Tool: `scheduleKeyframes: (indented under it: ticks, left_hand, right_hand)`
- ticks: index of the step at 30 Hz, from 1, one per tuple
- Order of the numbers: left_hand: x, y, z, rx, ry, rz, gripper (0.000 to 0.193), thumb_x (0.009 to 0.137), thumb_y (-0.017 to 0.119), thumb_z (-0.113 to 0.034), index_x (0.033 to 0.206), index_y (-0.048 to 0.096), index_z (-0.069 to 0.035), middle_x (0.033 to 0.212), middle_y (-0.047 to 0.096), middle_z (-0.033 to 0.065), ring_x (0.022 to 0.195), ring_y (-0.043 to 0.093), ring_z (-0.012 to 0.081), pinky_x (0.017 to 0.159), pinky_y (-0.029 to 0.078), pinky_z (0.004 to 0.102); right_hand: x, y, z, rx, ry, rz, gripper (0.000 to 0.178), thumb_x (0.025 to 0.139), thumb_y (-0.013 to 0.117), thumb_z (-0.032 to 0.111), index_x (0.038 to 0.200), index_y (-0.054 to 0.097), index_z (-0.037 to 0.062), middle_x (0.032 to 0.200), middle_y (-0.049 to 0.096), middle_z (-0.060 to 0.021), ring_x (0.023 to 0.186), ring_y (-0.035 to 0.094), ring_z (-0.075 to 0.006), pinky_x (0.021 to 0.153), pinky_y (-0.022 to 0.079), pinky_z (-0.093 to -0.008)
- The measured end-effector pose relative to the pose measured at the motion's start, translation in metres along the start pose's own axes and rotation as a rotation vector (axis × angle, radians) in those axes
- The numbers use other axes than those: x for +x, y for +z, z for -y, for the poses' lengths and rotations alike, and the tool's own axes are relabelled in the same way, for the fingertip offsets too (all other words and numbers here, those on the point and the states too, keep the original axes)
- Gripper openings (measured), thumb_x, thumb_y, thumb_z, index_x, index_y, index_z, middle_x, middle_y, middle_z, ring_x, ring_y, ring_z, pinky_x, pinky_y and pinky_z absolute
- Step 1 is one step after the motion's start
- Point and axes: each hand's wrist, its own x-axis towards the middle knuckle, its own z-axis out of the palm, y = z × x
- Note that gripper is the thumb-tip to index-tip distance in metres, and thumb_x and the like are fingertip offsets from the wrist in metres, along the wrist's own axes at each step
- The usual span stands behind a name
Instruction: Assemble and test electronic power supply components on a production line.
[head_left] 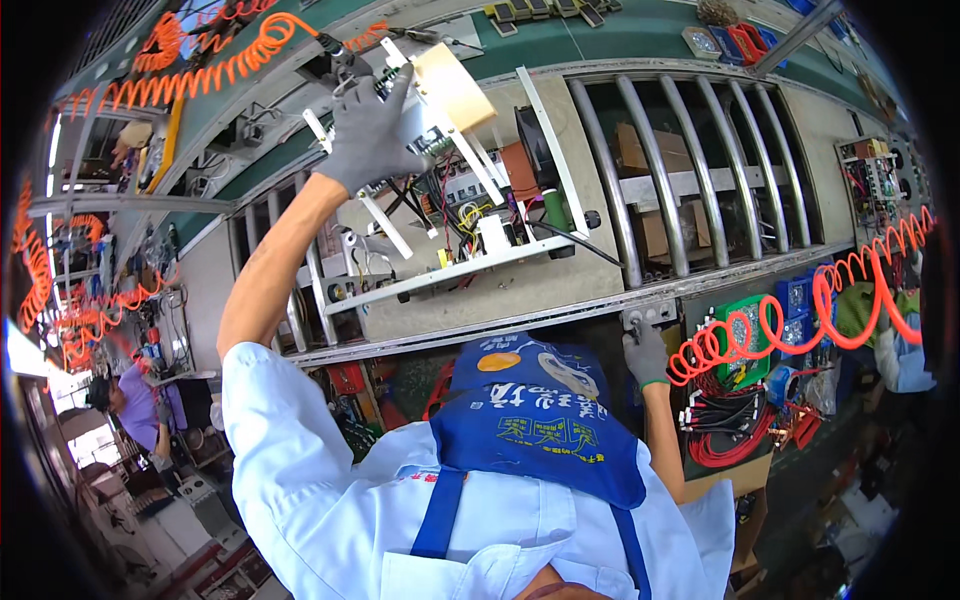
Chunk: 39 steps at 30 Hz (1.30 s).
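My left hand [375, 135], in a grey glove, reaches over an open electrical unit with a white metal frame [460, 270]. Its fingers are bent around a black air tool [343, 62] at the end of an orange coiled hose; the glove hides most of that tool. One finger stretches toward a cream-coloured block [455, 88] on the unit. Wires, circuit boards and a green cylinder [556, 208] show inside the frame. My right hand [645, 355], also gloved, is at a small grey button box [652, 313] on the bench edge, fingers extended against it, holding nothing.
Metal rollers [690, 180] run right of the unit, with another unit [872, 180] beyond. An orange coiled hose [790, 325] hangs across the right side. Below it are a green bin [740, 340], blue bins [795, 312] and cable bundles [725, 425]. Another person [145, 405] is at far left.
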Motion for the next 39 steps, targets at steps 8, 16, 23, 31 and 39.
scheduleKeyframes:
  ticks: [8, 16, 23, 31, 39]
  left_hand:
    - [0.009, 0.056, -0.006, -0.099, 0.013, 0.284, 0.126, 0.052, 0.084, -0.054, 0.156, 0.025, -0.013, 0.130, 0.044, 0.0362, 0.117, 0.048, 0.0514, 0.097, 0.042, 0.0601]
    - [0.007, 0.067, -0.010, -0.178, 0.033, 0.319, 0.124, 0.053, 0.085, -0.052, 0.155, 0.028, -0.013, 0.130, 0.044, 0.0361, 0.116, 0.048, 0.0521, 0.095, 0.042, 0.0612]
    - [0.012, 0.063, -0.015, -0.168, 0.026, 0.363, 0.120, 0.053, 0.085, -0.050, 0.154, 0.030, -0.013, 0.130, 0.044, 0.0352, 0.117, 0.048, 0.0531, 0.096, 0.043, 0.0606]
    - [0.019, 0.059, -0.026, -0.193, 0.074, 0.408, 0.117, 0.053, 0.083, -0.046, 0.153, 0.032, -0.012, 0.128, 0.045, 0.0341, 0.114, 0.050, 0.0512, 0.095, 0.044, 0.0592]
    - [0.009, 0.042, -0.045, -0.182, 0.209, 0.416, 0.120, 0.052, 0.083, -0.046, 0.154, 0.030, -0.012, 0.123, 0.048, 0.0351, 0.111, 0.051, 0.0510, 0.096, 0.044, 0.0575]
  right_hand:
    - [-0.023, 0.023, 0.049, 0.019, 0.058, 0.116, 0.045, 0.086, 0.067, 0.032, 0.123, 0.059, 0.0068, 0.115, 0.064, -0.0242, 0.109, 0.061, -0.0434, 0.095, 0.048, -0.0528]
    - [-0.031, 0.031, 0.090, 0.005, 0.023, 0.163, 0.038, 0.087, 0.065, 0.030, 0.115, 0.061, 0.0053, 0.107, 0.066, -0.0244, 0.100, 0.064, -0.0433, 0.088, 0.051, -0.0521]
    - [-0.028, 0.038, 0.099, -0.002, 0.026, 0.209, 0.039, 0.087, 0.065, 0.030, 0.117, 0.061, 0.0055, 0.112, 0.065, -0.0260, 0.102, 0.063, -0.0436, 0.089, 0.051, -0.0520]
    - [-0.011, 0.034, 0.106, -0.031, 0.026, 0.198, 0.041, 0.087, 0.064, 0.030, 0.120, 0.059, 0.0052, 0.113, 0.064, -0.0279, 0.106, 0.061, -0.0446, 0.091, 0.050, -0.0538]
    - [0.007, 0.014, 0.124, 0.181, -0.019, -0.092, 0.046, 0.088, 0.064, 0.025, 0.127, 0.054, 0.0033, 0.121, 0.060, -0.0247, 0.109, 0.059, -0.0423, 0.091, 0.049, -0.0503]
